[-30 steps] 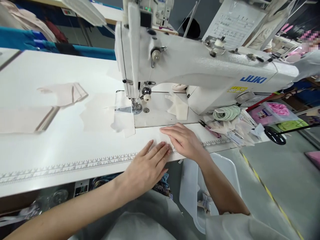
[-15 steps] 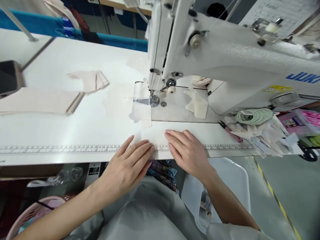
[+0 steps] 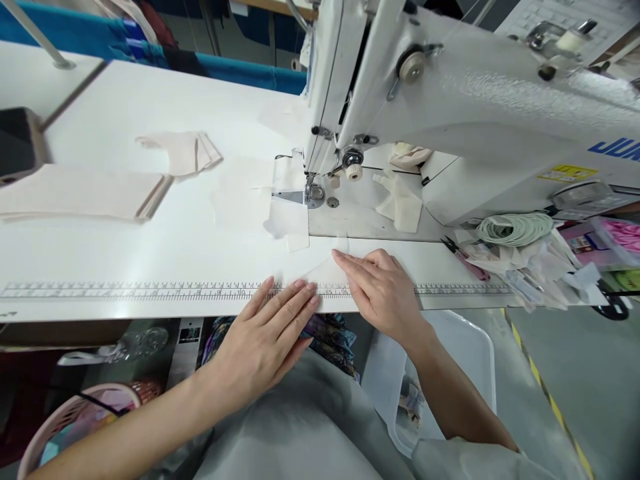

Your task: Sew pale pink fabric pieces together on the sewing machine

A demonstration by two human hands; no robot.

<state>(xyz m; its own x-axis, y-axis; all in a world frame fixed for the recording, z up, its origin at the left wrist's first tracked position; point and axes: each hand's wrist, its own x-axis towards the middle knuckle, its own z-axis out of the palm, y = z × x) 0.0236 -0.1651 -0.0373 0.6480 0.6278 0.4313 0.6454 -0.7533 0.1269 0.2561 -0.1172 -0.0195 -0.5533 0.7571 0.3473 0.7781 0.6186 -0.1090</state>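
Note:
A small pale fabric piece (image 3: 325,273) lies flat at the front edge of the white sewing table (image 3: 150,260), over the printed ruler strip (image 3: 125,291). My left hand (image 3: 267,333) rests with fingers spread on its left corner, palm hanging over the table edge. My right hand (image 3: 380,290) presses flat on its right side, fingertips pointing toward the machine. The white JUKI sewing machine (image 3: 475,107) stands just behind, its presser foot (image 3: 314,193) a short way beyond the fabric.
Cut pale fabric pieces (image 3: 183,152) and a flat stack (image 3: 80,193) lie at the left. Scissors (image 3: 463,257), a coil of green cord (image 3: 513,228) and packets crowd the right. A white bin (image 3: 460,353) stands below right, a pink basket (image 3: 75,420) below left.
The camera view has shifted down and closer to the machine. Both hands have slid slightly along the front edge, staying flat on the fabric piece, whose far corner now looks lifted into a point.

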